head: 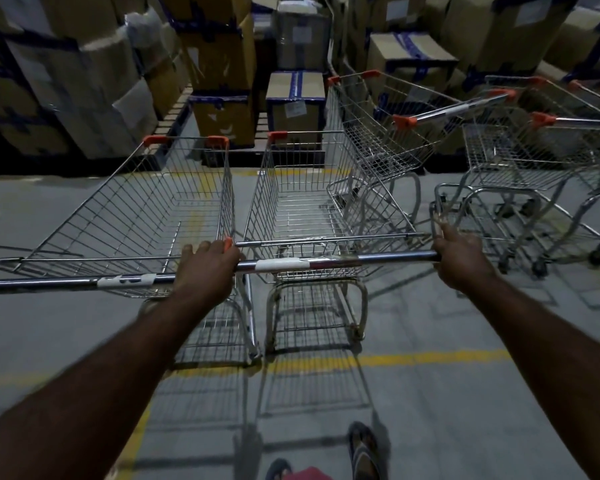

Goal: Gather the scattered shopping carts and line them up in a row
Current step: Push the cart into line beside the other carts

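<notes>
Underfoot: your sandals [363,452] on grey floor [465,410], a yellow line [430,357] crossing just ahead of them. Both your arms reach straight forward, knuckles up. Your left hand [207,263] curls over the left end of the handle bar [343,260] of the middle cart [291,209], right where the bar of the left cart [136,209] meets it. Your right hand [459,259] wraps the bar's right end; its fingertips are blurred. The middle cart stands dead ahead, side by side with the left cart, baskets nearly touching. A third cart [378,133] sits angled against the middle cart's right flank. Further right, more carts [534,157] cluster, apart from the pair. Beyond, stacked cardboard boxes [293,98] wall off the far side.
</notes>
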Action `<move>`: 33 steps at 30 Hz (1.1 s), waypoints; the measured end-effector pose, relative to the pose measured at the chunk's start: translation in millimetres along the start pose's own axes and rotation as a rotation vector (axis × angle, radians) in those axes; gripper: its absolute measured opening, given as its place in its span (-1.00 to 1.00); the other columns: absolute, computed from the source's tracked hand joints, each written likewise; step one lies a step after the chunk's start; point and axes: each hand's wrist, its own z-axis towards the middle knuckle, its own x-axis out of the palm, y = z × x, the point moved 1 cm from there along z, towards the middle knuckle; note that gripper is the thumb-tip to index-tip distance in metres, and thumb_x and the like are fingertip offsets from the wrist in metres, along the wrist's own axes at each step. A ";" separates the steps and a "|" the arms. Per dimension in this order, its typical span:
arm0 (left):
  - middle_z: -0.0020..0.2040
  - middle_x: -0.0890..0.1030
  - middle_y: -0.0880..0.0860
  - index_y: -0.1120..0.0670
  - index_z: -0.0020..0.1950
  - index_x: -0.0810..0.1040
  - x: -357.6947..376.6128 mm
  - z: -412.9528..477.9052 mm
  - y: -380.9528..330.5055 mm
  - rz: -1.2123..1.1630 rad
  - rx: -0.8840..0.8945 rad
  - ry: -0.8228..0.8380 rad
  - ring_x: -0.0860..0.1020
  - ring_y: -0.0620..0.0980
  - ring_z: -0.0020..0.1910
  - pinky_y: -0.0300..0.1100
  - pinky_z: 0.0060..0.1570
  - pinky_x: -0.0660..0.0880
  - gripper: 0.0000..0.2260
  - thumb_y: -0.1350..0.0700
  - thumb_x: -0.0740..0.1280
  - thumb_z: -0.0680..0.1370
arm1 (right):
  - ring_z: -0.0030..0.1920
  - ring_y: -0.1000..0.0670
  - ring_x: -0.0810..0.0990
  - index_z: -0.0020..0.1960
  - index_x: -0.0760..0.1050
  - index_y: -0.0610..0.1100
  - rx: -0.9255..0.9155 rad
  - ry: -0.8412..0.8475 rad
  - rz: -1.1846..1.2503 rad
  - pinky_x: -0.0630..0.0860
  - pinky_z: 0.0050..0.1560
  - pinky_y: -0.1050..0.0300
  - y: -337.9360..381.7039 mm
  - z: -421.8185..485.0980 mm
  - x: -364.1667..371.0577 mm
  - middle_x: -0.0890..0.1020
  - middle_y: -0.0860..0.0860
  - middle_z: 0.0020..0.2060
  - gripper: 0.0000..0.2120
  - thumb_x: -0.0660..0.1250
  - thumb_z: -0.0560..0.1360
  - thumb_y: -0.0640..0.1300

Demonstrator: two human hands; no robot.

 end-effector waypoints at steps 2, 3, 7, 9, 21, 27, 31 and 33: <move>0.26 0.56 0.10 0.02 0.35 0.46 -0.2 -4.3 2.2 -0.009 0.017 -0.013 0.50 0.15 0.27 0.27 0.33 0.35 -0.66 0.08 0.32 0.58 | 0.35 -0.39 0.36 0.16 0.58 -0.08 0.011 -0.008 0.004 0.36 0.31 -0.10 3.6 -11.0 -3.5 0.26 -0.10 0.54 -0.66 0.28 0.47 -0.35; 0.25 0.57 0.10 0.02 0.34 0.47 -0.2 -6.4 3.0 -0.008 0.024 -0.019 0.50 0.14 0.26 0.26 0.31 0.36 -0.67 0.08 0.32 0.57 | 0.35 -0.40 0.32 0.19 0.57 -0.09 0.022 -0.009 0.007 0.38 0.31 -0.12 5.6 -16.6 -5.7 0.24 -0.09 0.55 -0.65 0.24 0.49 -0.37; 0.22 0.59 0.10 0.05 0.30 0.48 0.3 -14.0 5.0 0.021 0.039 -0.042 0.50 0.14 0.23 0.23 0.26 0.39 -0.67 0.08 0.35 0.54 | 0.37 -0.39 0.29 0.29 0.54 -0.07 0.070 0.031 -0.036 0.41 0.30 -0.10 10.9 -34.3 -12.9 0.14 -0.06 0.60 -0.56 0.20 0.49 -0.38; 0.20 0.59 0.11 0.06 0.30 0.48 0.0 -16.3 5.9 0.040 0.042 -0.048 0.51 0.15 0.21 0.21 0.22 0.42 -0.67 0.08 0.35 0.54 | 0.35 -0.39 0.33 0.29 0.55 -0.08 0.067 0.012 -0.045 0.38 0.31 -0.06 13.0 -41.4 -15.0 0.14 -0.07 0.60 -0.57 0.20 0.50 -0.36; 0.37 0.51 0.12 0.07 0.43 0.39 -8.3 -27.1 -1.7 0.137 -0.004 -0.010 0.45 0.16 0.34 0.28 0.35 0.33 -0.54 0.06 0.38 0.54 | 0.28 -0.40 0.35 0.20 0.54 -0.15 0.038 -0.002 0.002 0.42 0.23 -0.10 12.2 -64.5 -18.1 0.19 -0.12 0.57 -0.65 0.16 0.51 -0.38; 0.30 0.55 0.15 0.08 0.33 0.47 -10.1 -32.1 -6.2 0.150 -0.010 -0.008 0.52 0.22 0.22 0.29 0.21 0.40 -0.60 0.13 0.41 0.51 | 0.28 -0.40 0.35 0.22 0.55 -0.11 0.050 0.009 -0.011 0.42 0.30 -0.16 9.3 -67.3 -14.0 0.17 -0.09 0.58 -0.62 0.17 0.50 -0.37; 0.22 0.58 0.15 0.07 0.26 0.50 -14.2 -35.9 -6.3 0.120 -0.001 -0.023 0.54 0.20 0.15 0.23 0.14 0.46 -0.67 0.15 0.42 0.51 | 0.35 -0.42 0.30 0.17 0.54 -0.10 0.048 0.025 -0.002 0.42 0.33 -0.18 10.4 -72.6 -13.8 0.13 -0.06 0.60 -0.64 0.16 0.50 -0.38; 0.19 0.59 0.15 0.08 0.22 0.52 -14.2 -37.4 -5.4 0.118 0.015 -0.033 0.55 0.20 0.14 0.21 0.12 0.46 -0.70 0.15 0.42 0.51 | 0.38 -0.40 0.28 0.16 0.54 -0.11 0.053 0.020 0.011 0.40 0.32 -0.14 10.6 -76.0 -13.5 0.11 -0.05 0.61 -0.65 0.15 0.51 -0.39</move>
